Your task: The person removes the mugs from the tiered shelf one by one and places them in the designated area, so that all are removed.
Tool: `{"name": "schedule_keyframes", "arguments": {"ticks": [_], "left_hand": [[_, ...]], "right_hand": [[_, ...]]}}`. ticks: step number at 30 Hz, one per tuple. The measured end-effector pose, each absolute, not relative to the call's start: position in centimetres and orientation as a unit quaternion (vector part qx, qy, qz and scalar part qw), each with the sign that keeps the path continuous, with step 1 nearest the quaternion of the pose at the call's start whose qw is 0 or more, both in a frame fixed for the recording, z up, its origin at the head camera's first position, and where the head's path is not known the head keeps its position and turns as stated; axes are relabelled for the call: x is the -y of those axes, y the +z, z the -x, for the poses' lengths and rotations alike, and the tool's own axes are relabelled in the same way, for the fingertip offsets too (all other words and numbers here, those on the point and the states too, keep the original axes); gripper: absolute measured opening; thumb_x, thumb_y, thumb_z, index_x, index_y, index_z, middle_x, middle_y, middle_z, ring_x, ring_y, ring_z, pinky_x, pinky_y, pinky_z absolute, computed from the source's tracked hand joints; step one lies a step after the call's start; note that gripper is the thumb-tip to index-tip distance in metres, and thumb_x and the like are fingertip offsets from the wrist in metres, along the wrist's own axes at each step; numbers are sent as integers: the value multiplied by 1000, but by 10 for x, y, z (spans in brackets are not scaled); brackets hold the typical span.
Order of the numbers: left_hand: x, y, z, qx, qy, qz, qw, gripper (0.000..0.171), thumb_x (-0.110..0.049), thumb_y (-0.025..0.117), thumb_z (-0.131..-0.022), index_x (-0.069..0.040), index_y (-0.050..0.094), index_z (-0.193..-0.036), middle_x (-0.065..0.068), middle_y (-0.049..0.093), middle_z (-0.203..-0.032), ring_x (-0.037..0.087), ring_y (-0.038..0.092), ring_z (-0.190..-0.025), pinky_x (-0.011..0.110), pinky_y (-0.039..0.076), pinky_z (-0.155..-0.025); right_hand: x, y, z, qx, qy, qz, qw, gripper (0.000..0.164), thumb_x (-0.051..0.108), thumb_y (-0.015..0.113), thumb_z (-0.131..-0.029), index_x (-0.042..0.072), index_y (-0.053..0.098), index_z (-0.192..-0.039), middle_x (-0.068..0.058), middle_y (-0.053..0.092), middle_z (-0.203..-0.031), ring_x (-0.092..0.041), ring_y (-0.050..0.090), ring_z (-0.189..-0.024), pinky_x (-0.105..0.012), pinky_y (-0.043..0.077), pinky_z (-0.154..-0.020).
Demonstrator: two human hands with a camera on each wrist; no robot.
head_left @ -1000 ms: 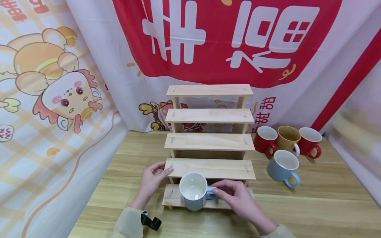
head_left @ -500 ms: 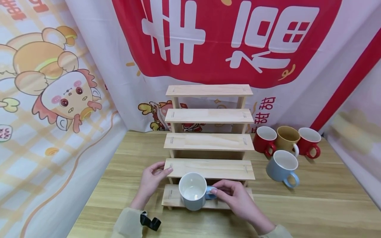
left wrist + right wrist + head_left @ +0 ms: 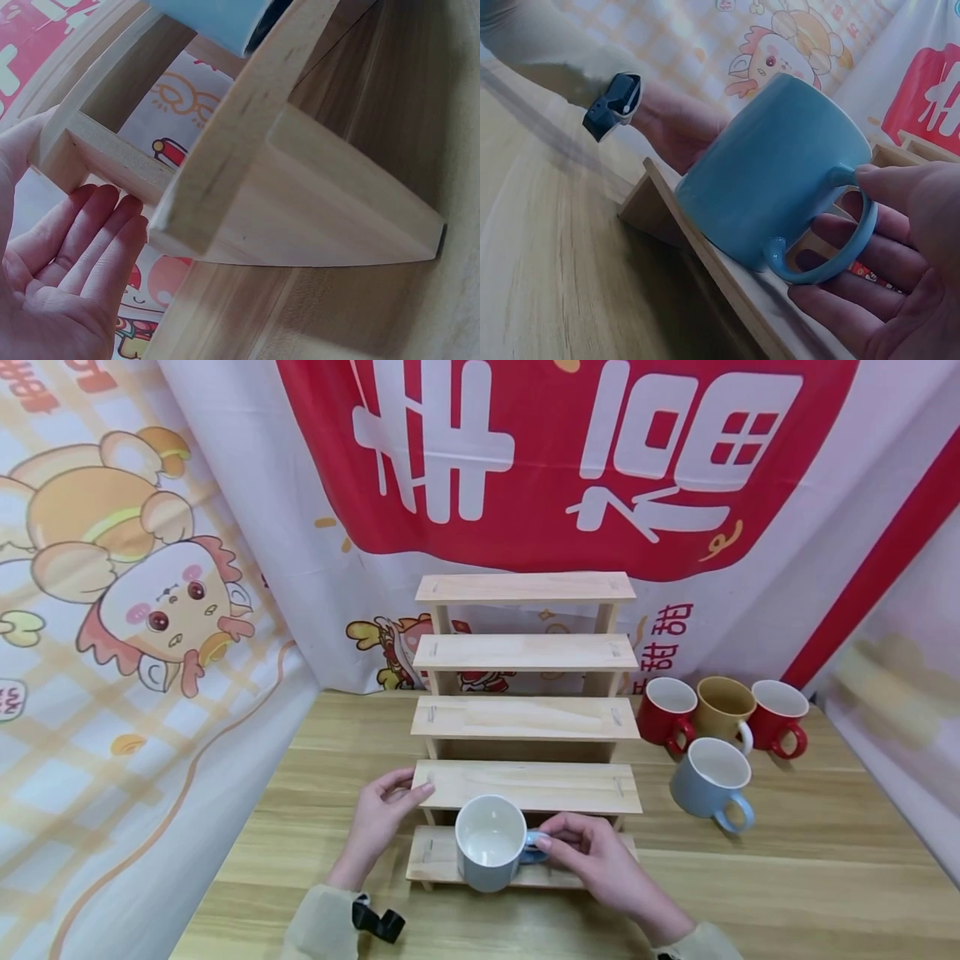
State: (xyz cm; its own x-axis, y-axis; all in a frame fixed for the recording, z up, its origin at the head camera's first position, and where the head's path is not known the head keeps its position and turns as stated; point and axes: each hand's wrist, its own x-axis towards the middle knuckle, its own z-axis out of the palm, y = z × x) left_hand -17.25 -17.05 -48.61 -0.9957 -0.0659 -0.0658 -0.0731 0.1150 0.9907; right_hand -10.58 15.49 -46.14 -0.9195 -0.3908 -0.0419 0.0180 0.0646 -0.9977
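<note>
A light blue mug (image 3: 489,852) with a white inside stands upright on the bottom step of a stepped wooden shelf (image 3: 525,718). My right hand (image 3: 600,864) pinches its handle between thumb and fingers; the right wrist view shows the mug (image 3: 780,172) sitting on the board, handle toward that hand (image 3: 900,262). At the left end of the second step, my left hand (image 3: 382,814) holds the board, thumb on top. From the left wrist, the fingers of this hand (image 3: 64,285) appear curled below the board's end.
On the table (image 3: 787,868) to the right stand two red mugs (image 3: 663,714) (image 3: 776,718), a tan mug (image 3: 722,714) with a white handle, and another light blue mug (image 3: 708,785). Printed cloth (image 3: 247,527) hangs behind and at the sides.
The mug in my right hand has shifted very slightly to the right along the bottom step. My left hand keeps its hold on the shelf.
</note>
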Motion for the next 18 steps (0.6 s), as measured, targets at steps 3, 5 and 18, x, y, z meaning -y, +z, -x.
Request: {"name": "schedule_keyframes", "arguments": {"ticks": [3,5,18], "left_hand": [[170,-487,173,-750,660,46,0,53,-24,87,-84,2,66,-125,18,66,-119,23,69,-100,26,58,-84],[171,-487,173,-748,662,45,0,53,-24,87,-84,2,66,-125,17,66,-119,24,69,-101,26,59,-84],[172,-488,172,-747,664,45,5,54,-27,88,-83,0,66,-125,16,67,-120,25,68,-104,28,59,-86]], "right_hand": [[-155,-462,106,-713,-672,128,150,25,18,70,-99,-4,67,-110,-16,71,-103,-23,68,-93,-32,60,-84],[-155,-463,105,-714,-673,127,147,25,19,69,-99,-4,67,-110,-15,71,-103,-24,69,-94,-33,60,-84],[-156,-468,97,-730,-664,134,92,21,16,71,-98,-3,69,-106,-14,72,-98,-21,69,-88,-32,61,-80]]}}
